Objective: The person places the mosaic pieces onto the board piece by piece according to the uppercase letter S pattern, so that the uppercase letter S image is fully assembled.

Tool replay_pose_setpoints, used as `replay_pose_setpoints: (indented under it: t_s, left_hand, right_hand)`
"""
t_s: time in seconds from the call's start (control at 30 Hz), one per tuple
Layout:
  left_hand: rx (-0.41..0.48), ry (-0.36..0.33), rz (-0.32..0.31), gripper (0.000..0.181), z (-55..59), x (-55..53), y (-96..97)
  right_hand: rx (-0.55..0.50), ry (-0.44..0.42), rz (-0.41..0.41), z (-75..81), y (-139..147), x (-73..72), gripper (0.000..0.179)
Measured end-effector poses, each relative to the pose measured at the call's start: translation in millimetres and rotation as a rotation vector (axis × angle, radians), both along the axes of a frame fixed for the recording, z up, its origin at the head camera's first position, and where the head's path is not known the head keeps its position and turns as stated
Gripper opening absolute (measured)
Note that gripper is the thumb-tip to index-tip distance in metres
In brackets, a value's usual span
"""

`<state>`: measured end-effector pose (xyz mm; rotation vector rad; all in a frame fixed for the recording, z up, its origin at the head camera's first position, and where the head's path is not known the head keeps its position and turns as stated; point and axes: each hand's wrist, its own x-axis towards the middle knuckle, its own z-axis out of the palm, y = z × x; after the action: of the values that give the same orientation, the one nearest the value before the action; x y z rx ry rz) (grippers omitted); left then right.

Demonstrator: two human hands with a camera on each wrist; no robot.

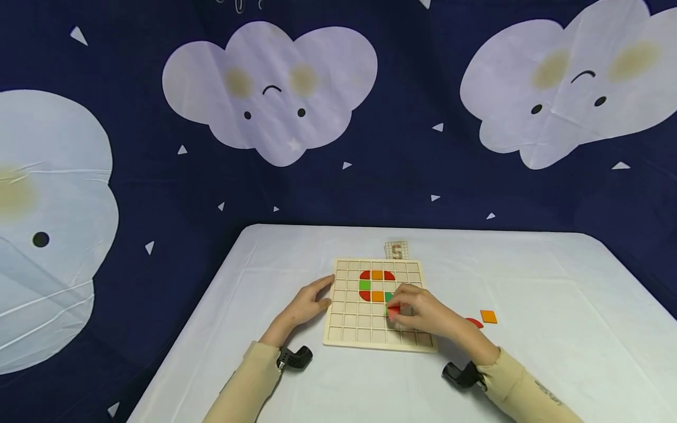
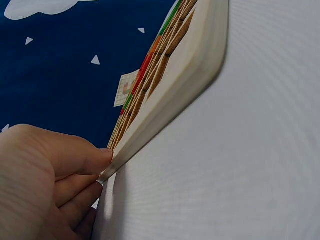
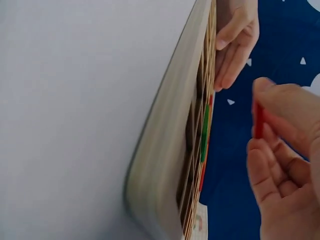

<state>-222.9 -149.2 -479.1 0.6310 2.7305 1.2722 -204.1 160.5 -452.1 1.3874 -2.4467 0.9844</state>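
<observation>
A wooden grid board lies on the table, its cells partly filled with red, orange and green tiles that form a curved shape. My left hand touches the board's left edge with thumb and fingertips spread along it. Over the right part of the board, my right hand pinches a red tile between thumb and fingers. In the right wrist view the red tile stands on edge in the fingers, raised above the board. My right hand hides some cells below it.
A small pattern card with an S-like figure lies behind the board. To the right are an orange square tile and a red rounded tile, partly hidden by my right forearm. A dark blue cloth with clouds hangs behind the white table.
</observation>
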Motion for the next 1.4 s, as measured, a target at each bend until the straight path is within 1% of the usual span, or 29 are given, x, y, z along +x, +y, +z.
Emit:
replay_pose_setpoints:
  t_s: [0.2,0.37,0.7,0.9,1.0,1.27,1.33,1.4]
  left_hand:
    - [0.002,0.002,0.000,0.057,0.9,-0.3,0.0]
    - [0.003,-0.009,0.007,0.057,2.0,1.1,0.6]
    - [0.005,-0.015,0.008,0.057,1.0,1.1,0.7]
    - [0.007,-0.010,0.006,0.057,1.0,0.9,0.5]
    - [0.007,-0.008,0.005,0.057,2.1,1.3,0.5]
    - [0.007,-0.010,0.000,0.058,2.5,1.3,0.3]
    - [0.008,-0.011,0.001,0.058,2.3,1.3,0.3]
    - [0.008,-0.012,0.002,0.058,1.9,1.0,0.3]
  right_hand:
    - [0.077,-0.052,-0.037,-6.2,-5,1.9,0.021]
    - [0.116,-0.038,-0.051,-9.7,-7,3.7,0.018]
    - [0.135,-0.018,-0.058,-12.4,-7,3.6,0.019]
    - [0.126,-0.013,-0.053,-12.4,-7,3.4,0.019]
    - [0.122,-0.012,-0.046,-12.4,-7,3.3,0.018]
    - [0.149,-0.003,-0.059,-13.1,-7,3.8,0.015]
    - [0.139,-0.010,-0.063,-12.9,-7,3.9,0.015]
    - [0.098,-0.037,-0.071,-10.8,-7,3.8,0.018]
